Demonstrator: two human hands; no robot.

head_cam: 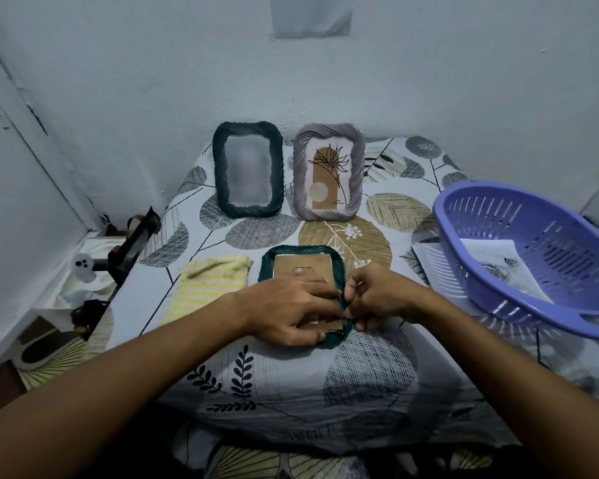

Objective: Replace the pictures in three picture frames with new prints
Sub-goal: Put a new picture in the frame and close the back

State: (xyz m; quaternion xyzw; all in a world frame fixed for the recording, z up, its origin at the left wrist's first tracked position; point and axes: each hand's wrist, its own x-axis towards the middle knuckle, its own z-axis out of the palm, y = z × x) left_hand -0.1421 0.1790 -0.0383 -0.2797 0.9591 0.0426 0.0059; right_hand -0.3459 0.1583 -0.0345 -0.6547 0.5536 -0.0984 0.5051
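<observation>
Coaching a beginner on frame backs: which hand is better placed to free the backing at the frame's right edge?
Right. The right hand already pinches at the face-down green frame there, while the left hand lies flat on the cardboard backing.

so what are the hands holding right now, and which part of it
The face-down green frame: the left hand presses flat on its cardboard backing, while the right hand pinches at its right edge, likely a backing tab, too small to tell.

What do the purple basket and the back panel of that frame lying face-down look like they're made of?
The purple basket looks like moulded plastic: uniform colour, a slight sheen, and neat rows of slots through its wall. The back panel of the face-down green frame looks like plain brown cardboard or fibreboard, matte and flat; which of the two I can't tell. The left hand presses on it.
</observation>
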